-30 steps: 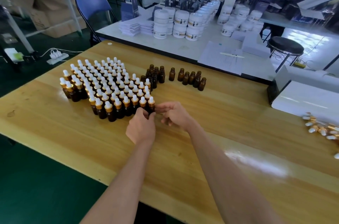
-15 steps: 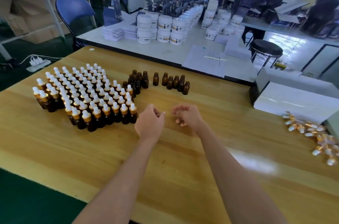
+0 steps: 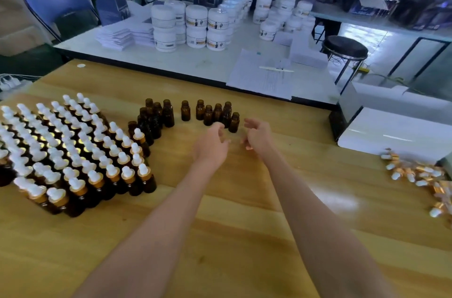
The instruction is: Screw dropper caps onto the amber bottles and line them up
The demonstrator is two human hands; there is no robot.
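Note:
Rows of capped amber bottles (image 3: 73, 151) with white dropper bulbs and gold collars fill the left of the wooden table (image 3: 220, 236). Behind them stand several uncapped amber bottles (image 3: 215, 113), some in a cluster, some in a loose row. My left hand (image 3: 211, 145) and my right hand (image 3: 256, 136) hover just in front of that loose row, fingers loosely curled, nothing in either. The nearest uncapped bottle (image 3: 234, 122) stands between the two hands. A pile of loose dropper caps (image 3: 418, 175) lies at the table's right edge.
A white box (image 3: 391, 134) sits at the right, behind the caps. Beyond the wooden table, a white table carries stacked white jars (image 3: 195, 26), leaflets and papers (image 3: 261, 77). A black stool (image 3: 344, 47), a blue chair (image 3: 56, 2) and a seated person are further back.
Both hands left the front row of capped bottles and moved forward and right, up to the uncapped bottles. The view shifted right.

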